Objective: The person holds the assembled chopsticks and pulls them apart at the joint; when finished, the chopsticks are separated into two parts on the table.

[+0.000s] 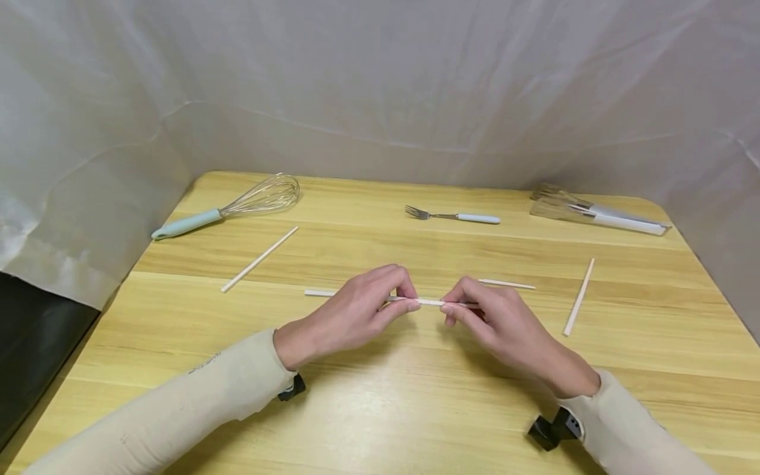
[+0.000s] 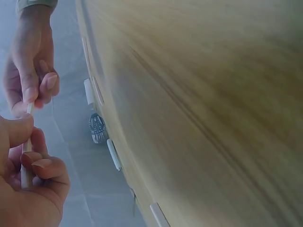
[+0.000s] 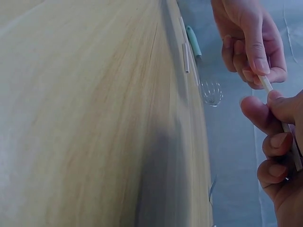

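Both hands meet over the middle of the table on one thin, pale wooden chopstick [image 1: 430,302]. My left hand [image 1: 356,307] pinches it between thumb and fingertips, and my right hand [image 1: 505,320] pinches it a short way along. A bare length of the chopstick [image 3: 266,84] shows between the two thumbs in the right wrist view. Seen from the left wrist, its near end [image 2: 27,177] runs back under the curled fingers of the left hand. Beyond the left hand a pale stick [image 1: 319,293] pokes out, and behind the right hand lies another thin stick [image 1: 507,284].
Another chopstick [image 1: 259,259] lies slanted at left, and one more [image 1: 578,297] at right. Along the back are a whisk with a mint handle [image 1: 187,224], a fork with a pale handle [image 1: 477,218] and white-handled utensils in clear wrapping [image 1: 623,221]. Grey curtain [image 1: 380,86] hangs behind the table.
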The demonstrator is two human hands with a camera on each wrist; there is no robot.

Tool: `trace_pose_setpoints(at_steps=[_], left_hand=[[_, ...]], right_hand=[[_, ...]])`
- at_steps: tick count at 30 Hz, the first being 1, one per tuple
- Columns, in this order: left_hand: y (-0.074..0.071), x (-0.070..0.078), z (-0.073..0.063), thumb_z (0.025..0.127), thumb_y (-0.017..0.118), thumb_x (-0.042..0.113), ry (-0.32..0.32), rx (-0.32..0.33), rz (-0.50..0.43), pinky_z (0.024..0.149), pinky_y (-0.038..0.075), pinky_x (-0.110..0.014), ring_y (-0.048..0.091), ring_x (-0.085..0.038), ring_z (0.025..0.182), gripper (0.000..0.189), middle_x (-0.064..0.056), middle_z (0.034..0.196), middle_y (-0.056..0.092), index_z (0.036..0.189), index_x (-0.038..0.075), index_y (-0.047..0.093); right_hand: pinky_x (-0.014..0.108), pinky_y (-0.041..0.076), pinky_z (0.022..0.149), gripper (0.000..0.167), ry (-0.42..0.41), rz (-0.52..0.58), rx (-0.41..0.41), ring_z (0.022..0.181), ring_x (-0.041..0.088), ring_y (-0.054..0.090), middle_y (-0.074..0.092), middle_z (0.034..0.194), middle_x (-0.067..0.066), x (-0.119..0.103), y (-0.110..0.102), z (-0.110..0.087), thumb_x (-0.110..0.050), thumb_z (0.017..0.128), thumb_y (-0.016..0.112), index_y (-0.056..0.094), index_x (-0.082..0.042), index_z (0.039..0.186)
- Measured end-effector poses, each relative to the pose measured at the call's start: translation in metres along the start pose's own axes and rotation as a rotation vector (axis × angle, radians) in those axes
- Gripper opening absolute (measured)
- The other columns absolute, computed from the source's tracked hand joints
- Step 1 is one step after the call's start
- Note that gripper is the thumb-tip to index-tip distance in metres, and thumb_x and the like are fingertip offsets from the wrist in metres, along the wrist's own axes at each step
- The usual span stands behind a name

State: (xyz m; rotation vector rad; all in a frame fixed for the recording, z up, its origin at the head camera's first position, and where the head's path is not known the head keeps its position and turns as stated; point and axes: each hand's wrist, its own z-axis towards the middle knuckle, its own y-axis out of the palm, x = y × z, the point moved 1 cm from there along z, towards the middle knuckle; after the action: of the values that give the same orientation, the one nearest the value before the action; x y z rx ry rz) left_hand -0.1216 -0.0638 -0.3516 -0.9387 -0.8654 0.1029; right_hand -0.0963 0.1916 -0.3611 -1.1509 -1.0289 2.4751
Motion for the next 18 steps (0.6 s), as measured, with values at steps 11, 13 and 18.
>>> trace_pose_setpoints(at_steps=[11,13,18], left_hand=[[-0.044,-0.032,-0.020,0.108,0.071,0.022,-0.295,0.077,-0.149,0.063,0.046,-0.026,0.051,-0.015,0.072,0.007,-0.005,0.093,0.066,0.106,0.016,0.068],[-0.056,-0.042,-0.028,0.108,0.072,0.027,-0.366,0.101,-0.144,0.061,0.042,-0.028,0.046,-0.018,0.070,0.008,-0.006,0.086,0.060,0.107,0.019,0.069],[-0.067,-0.060,-0.032,0.109,0.071,0.035,-0.394,0.081,-0.099,0.063,0.040,-0.031,0.043,-0.019,0.070,0.012,-0.002,0.079,0.051,0.110,0.024,0.070]], right_hand=[[0.011,0.052,0.069,0.009,0.228,-0.054,0.111,0.079,0.000,0.071,0.079,0.087,-0.004,0.022,-0.043,-0.028,0.002,0.103,0.070,0.073,-0.007,0.105],[0.010,0.052,0.075,0.009,0.311,-0.059,0.115,0.085,-0.001,0.073,0.080,0.090,-0.002,0.028,-0.053,-0.037,0.000,0.104,0.070,0.074,-0.008,0.106],[0.015,0.047,0.074,0.012,0.394,-0.092,0.095,0.085,0.003,0.064,0.078,0.098,-0.004,0.042,-0.061,-0.050,-0.009,0.104,0.074,0.079,-0.018,0.111]])
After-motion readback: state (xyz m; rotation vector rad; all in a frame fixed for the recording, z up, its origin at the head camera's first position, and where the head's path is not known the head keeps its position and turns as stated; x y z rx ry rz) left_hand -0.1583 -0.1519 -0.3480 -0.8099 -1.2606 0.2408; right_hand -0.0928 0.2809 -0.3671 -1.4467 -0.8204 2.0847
